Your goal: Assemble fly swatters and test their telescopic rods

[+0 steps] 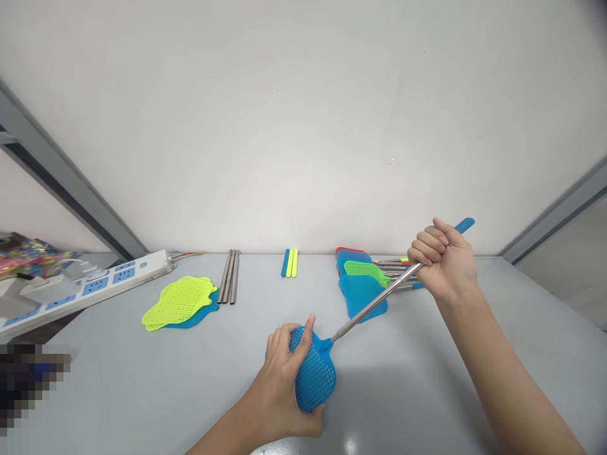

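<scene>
My left hand [289, 382] is closed around a blue perforated fly swatter head [318, 373], gripping it by its edges above the table. A metal rod [374, 304] joins the neck of this head and slants up to the right. My right hand [443, 259] is wrapped around the rod's upper end, where a blue grip [465, 225] sticks out past the fist. Behind the rod lies a pile of fly swatters with blue swatter heads [363, 294], a green swatter head [365, 272] and a red one partly covered.
On the grey table [156, 379], yellow swatter heads [183, 300] overlap a blue one at the left. Beside them lie several metal rods [229, 278]. Blue and yellow grips [290, 263] lie near the wall. A power strip [109, 281] with plugs runs along the left edge.
</scene>
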Action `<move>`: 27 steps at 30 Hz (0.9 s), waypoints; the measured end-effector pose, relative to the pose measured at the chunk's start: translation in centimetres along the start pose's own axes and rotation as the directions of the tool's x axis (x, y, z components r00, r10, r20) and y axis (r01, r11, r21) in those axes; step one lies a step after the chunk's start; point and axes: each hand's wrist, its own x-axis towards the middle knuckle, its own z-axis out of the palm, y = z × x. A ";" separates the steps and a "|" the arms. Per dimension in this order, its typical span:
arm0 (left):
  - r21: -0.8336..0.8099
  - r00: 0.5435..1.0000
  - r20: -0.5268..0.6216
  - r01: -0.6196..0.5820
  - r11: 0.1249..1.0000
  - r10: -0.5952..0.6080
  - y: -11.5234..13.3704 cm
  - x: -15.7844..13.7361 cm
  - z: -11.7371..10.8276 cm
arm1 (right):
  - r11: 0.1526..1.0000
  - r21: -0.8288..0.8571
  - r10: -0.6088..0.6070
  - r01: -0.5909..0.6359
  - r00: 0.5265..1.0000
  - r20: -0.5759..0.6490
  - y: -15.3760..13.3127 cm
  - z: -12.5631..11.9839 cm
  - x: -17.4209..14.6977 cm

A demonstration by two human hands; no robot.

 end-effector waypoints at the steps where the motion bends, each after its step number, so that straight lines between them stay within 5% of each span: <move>1: 0.007 1.000 -0.002 -0.008 1.000 0.008 -0.1 0.1 -0.1 | 1.000 0.002 0.000 0.000 1.000 0.000 0.1 0.0 0.0; 19: -0.052 0.999 0.028 0.020 0.998 -0.018 0.0 -0.1 -0.3 | 0.991 0.134 -0.002 -0.022 0.985 0.174 0.6 -0.6 0.2; 27: -0.055 0.999 0.049 -0.003 0.998 0.005 -0.2 0.0 -0.5 | 0.986 0.157 -0.092 0.054 0.966 0.241 0.8 -0.2 -0.5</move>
